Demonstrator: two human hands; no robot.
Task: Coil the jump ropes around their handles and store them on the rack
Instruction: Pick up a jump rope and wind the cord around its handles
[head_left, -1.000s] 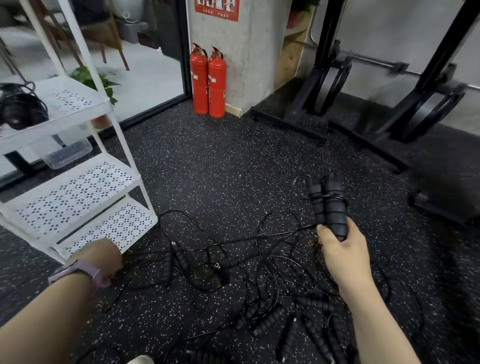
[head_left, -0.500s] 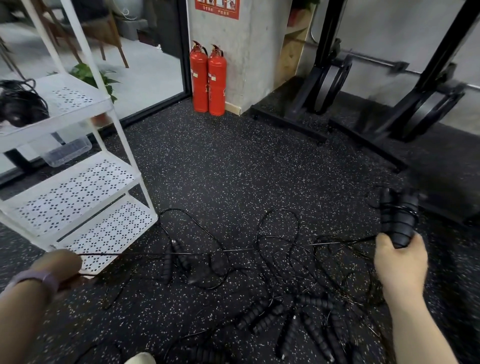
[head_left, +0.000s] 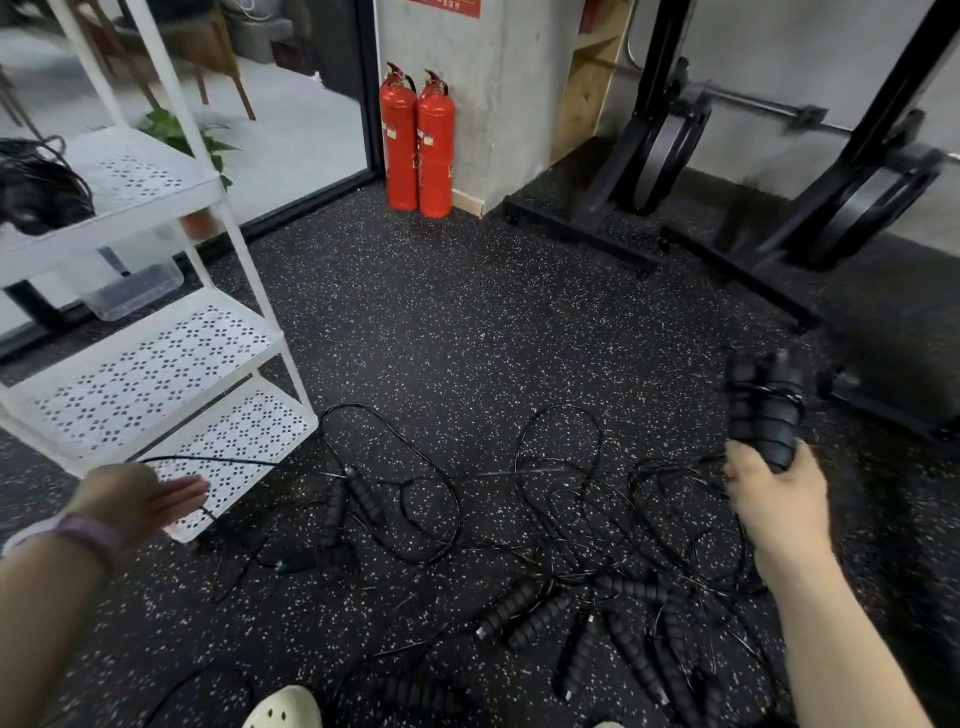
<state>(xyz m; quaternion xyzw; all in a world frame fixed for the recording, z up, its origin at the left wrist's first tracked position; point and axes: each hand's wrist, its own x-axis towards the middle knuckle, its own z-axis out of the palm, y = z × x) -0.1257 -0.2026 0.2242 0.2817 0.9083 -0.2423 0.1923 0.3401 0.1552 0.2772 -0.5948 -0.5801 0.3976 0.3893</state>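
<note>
Nearest us, loose ropes (head_left: 597, 613) lay tangled on the floor (head_left: 467, 338), their ribbed grips scattered low and right, none yet wound. Our left hand (head_left: 140, 499) was out in front of the rack's (head_left: 156, 374) bottom shelf, fingers straight and relaxed; a thin cord (head_left: 208, 459) ran just above it, but blur kept us from telling whether we still touched it. Half a second before, that hand had been pulled back to the left edge with the cord drawn tight across the floor; now it had come forward and the cord sagged in a loose arc. We judged the pull was finished, with slack freed for the next turn.

Our right hand (head_left: 774, 493) gripped the paired handles (head_left: 763, 410) from below, upright, a few turns of cord round them. A second earlier they had been near the centre; they had since swung right, then risen a little farther. This rope was thus only partly coiled, and still in hand, not on the rack.

Farther off, a dark bundle (head_left: 36, 187) sat on the top shelf, likely a rope already stored. Two extinguishers (head_left: 415, 140) stood by the pillar.
</note>
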